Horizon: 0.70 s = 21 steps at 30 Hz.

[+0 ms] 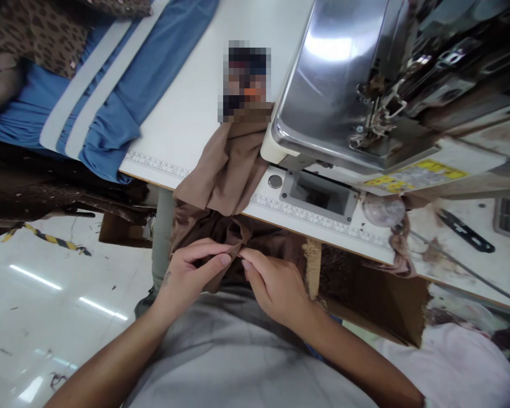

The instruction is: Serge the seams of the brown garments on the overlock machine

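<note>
Brown fabric (227, 170) lies over the front edge of the white sewing table and hangs down onto my lap. My left hand (195, 266) pinches a fold of it between thumb and fingers. Close beside it, my right hand (270, 280) grips the same fold, its thumb and index finger pressed together. The two sets of fingertips nearly meet just below the table edge. To the right of the cloth stands a sewing machine (327, 85) with a shiny metal cover.
Blue cloth with white stripes (110, 96) covers the table's left side. A black-handled cutter (465, 229) lies at right. Below the table edge is a cardboard box (386, 300). A printed ruler (157, 164) runs along the front edge. Another person's arm shows at far left.
</note>
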Each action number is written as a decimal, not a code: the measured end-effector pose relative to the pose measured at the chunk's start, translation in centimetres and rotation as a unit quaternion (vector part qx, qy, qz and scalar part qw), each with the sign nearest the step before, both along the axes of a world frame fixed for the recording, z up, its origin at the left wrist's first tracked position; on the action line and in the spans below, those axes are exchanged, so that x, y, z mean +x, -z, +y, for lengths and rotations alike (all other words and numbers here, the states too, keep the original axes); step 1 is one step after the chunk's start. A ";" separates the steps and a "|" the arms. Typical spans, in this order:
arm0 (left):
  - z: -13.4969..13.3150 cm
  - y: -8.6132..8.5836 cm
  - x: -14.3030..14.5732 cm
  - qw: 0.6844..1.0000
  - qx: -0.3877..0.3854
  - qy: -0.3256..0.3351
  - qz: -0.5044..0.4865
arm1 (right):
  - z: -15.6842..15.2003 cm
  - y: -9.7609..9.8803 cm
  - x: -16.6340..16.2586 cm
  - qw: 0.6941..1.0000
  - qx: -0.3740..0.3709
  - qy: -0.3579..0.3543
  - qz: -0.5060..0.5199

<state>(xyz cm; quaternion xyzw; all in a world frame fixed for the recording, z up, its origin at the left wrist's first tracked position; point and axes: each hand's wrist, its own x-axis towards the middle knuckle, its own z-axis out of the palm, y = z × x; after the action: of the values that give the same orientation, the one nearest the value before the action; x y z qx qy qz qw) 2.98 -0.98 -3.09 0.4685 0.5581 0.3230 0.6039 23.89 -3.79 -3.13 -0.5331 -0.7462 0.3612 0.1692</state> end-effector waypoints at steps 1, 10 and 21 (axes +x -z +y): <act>-0.1 0.0 0.0 1.000 0.000 0.000 0.001 | 0.0 0.0 0.0 1.000 0.000 -0.002 -0.001; -0.3 -0.2 -0.1 1.000 0.016 0.014 0.019 | 0.0 0.0 0.1 1.000 0.007 -0.009 -0.004; -0.3 -0.1 0.2 1.000 0.004 0.022 0.017 | -0.2 0.2 0.2 1.000 0.008 -0.001 0.017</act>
<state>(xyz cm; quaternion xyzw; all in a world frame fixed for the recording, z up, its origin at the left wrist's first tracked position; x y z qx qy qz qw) 3.15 -1.29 -2.97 0.4883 0.5563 0.3040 0.5998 24.04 -3.97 -3.32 -0.5251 -0.7465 0.3639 0.1859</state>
